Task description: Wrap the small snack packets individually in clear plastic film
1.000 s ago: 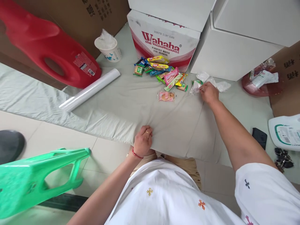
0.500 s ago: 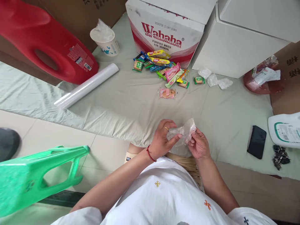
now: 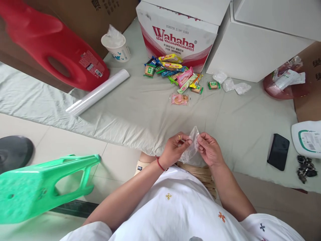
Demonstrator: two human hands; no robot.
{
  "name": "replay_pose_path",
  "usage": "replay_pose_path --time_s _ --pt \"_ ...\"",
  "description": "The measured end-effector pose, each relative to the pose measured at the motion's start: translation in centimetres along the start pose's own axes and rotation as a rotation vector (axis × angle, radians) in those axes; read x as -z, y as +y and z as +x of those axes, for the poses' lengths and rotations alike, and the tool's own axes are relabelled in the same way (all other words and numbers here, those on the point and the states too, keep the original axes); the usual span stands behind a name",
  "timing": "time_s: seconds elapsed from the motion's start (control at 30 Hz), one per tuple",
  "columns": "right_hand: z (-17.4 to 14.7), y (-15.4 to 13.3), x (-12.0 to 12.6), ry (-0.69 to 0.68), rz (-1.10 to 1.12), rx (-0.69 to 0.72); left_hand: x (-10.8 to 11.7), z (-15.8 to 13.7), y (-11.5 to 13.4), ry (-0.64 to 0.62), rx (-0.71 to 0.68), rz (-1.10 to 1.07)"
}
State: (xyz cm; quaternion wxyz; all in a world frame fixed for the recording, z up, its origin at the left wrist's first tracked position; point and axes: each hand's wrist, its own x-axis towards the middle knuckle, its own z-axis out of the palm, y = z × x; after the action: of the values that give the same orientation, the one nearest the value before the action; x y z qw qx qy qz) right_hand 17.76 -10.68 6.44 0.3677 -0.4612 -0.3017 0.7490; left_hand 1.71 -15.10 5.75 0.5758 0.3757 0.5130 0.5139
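A clear plastic bag (image 3: 191, 151) hangs between my two hands, over the front edge of the cloth-covered table. My left hand (image 3: 177, 147) pinches its left side between thumb and fingers. On the other side, my right hand (image 3: 209, 148) grips the edge with closed fingertips. Ahead of the hands lies a pink biscuit packet (image 3: 179, 99) on the cloth. Behind it is a pile of colourful wrapped snacks (image 3: 173, 71), with one small green-wrapped biscuit (image 3: 213, 85) apart on the right. Several crumpled clear bags (image 3: 228, 84) lie beside that biscuit.
A Wahaha carton (image 3: 175, 36) stands behind the snacks. To the left are a white roll (image 3: 97, 93), a paper cup (image 3: 116, 48) and a red jug (image 3: 62, 53). A phone (image 3: 278, 151), keys (image 3: 306, 169) and a white bottle (image 3: 308, 139) lie right. A green stool (image 3: 47, 180) is on the floor.
My hands have come closer together. The plastic bag has turned from spread sideways to a narrower, more upright shape, and my right fingers have shifted along it. The view has moved slightly.
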Motion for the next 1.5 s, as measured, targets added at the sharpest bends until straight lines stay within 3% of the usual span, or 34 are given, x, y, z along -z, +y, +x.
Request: replay_pose_path --time_s 0.17,0.33,0.4,0.5,0.57,0.63,0.73,0.83,0.93,1.07,1.17,1.3,1.4,1.5 --pt "-0.1 -1.6 3.3 0.038 0.03 0.035 1.3 0.6 0.7 0.083 0.113 -0.273" --pt "0.6 -1.8 4.7 0.123 -0.109 0.064 1.4 0.9 0.6 0.143 0.136 -0.282" --pt "0.7 -1.5 4.5 0.237 -0.268 0.174 1.4 1.0 0.2 0.214 0.133 -0.208" --pt "-0.4 -1.0 3.5 0.4 -0.603 0.499 1.5 1.2 -0.5 0.361 0.159 -0.162" --pt "-1.8 -0.6 2.4 0.329 -0.817 0.694 1.7 1.3 -0.8 0.448 0.185 -0.174" --pt "-3.2 0.3 1.0 0.107 -1.002 0.827 1.8 1.5 -0.9 0.498 0.21 -0.199" --pt "-4.1 2.4 -1.0 -0.159 -1.202 0.907 1.6 1.7 -0.8 0.542 0.221 -0.238" --pt "-3.7 4.0 -2.1 -0.16 -1.234 0.877 1.5 1.8 -0.6 0.564 0.197 -0.22" --pt "-2.8 3.9 -1.9 -0.158 -1.087 0.796 1.7 1.7 -0.6 0.566 0.181 -0.195" --pt "-2.0 2.1 -1.0 -0.123 -0.7 0.501 2.3 1.3 -0.8 0.533 0.231 -0.194" --pt "-1.5 0.7 -0.3 -0.063 -0.442 0.319 2.6 1.1 -0.6 0.418 0.265 -0.187" --pt "-0.9 -1.5 0.7 -0.004 -0.228 0.173 3.4 0.9 0.2 0.168 0.321 -0.214" --pt "-0.6 -3.1 1.4 0.022 -0.236 0.085 4.2 1.0 1.1 0.072 0.325 -0.223" --pt "-0.3 -4.0 2.1 0.015 -0.278 0.058 5.0 1.2 1.7 0.087 0.308 -0.226"
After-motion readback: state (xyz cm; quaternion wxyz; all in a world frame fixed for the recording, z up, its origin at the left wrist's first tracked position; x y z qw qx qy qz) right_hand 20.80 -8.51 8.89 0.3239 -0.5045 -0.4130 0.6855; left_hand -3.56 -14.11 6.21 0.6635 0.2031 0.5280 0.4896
